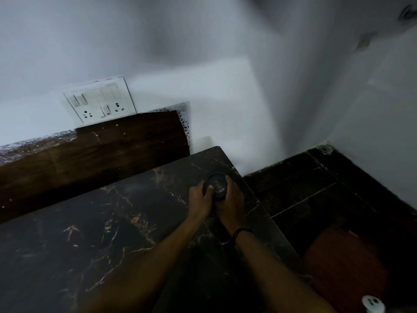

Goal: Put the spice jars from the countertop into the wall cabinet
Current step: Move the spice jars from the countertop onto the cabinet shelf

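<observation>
Fingers (208, 188) of left hand (198, 199) and right hand (230, 199) curled round one dark spice jar (216, 186), one hand on each side. Jar upright near far right corner of worktop (90, 222), lid up. Wall cabinet not in view; likely a lift up next.

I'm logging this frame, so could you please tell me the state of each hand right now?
Left hand: grips the dark-lidded jar from its left.
Right hand: grips the same jar from its right.
</observation>
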Motion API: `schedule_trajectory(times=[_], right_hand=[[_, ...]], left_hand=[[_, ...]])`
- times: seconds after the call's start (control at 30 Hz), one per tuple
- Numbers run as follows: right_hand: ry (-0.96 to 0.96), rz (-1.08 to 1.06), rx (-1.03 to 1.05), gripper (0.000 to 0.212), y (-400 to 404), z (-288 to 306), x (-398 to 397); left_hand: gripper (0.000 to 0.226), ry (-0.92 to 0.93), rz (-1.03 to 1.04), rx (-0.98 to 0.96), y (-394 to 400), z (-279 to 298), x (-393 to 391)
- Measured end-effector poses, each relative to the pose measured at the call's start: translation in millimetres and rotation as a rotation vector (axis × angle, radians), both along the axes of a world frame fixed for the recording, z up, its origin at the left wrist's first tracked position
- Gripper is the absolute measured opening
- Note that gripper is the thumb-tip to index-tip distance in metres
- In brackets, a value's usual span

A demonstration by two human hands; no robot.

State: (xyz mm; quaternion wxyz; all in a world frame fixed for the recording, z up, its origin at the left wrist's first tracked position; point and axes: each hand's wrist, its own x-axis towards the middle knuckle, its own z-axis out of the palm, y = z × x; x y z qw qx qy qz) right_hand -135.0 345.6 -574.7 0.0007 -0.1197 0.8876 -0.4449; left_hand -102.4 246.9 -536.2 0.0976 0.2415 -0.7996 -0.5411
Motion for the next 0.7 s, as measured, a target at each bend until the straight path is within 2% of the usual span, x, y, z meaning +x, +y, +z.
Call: schedule_trajectory(times=[0.13, 0.23, 0.3, 0.4, 0.5, 0.7], right_hand=[[0.103, 0.028, -0.207, 0.092, 4.4, 24.0, 0.7], [0.027, 0.104, -0.433, 0.089, 11.1, 43.6, 4.4], [-0.065, 0.136, -0.637, 0.081, 14.4, 55.1, 7.2], [-0.214, 0.142, -0.897, 0.055, 15.6, 63.5, 7.5], [-0.339, 0.089, -0.972, 0.041, 12.7, 64.0, 8.3], [-0.407, 0.098, -0.93, 0.035, 9.2, 57.9, 25.5]], left_hand=[[0.026, 0.113, 0.139, 0.048, -4.7, 13.4, 16.1], [0.027, 0.166, 0.182, 0.144, -10.4, 29.0, 24.5], [0.029, 0.207, 0.158, 0.194, -14.1, 39.5, 28.9], [0.027, 0.215, 0.091, 0.331, -16.7, 49.3, 37.8], [0.032, 0.219, 0.056, 0.458, -16.8, 52.1, 47.0], [0.029, 0.184, 0.113, 0.531, -17.0, 46.7, 64.7]])
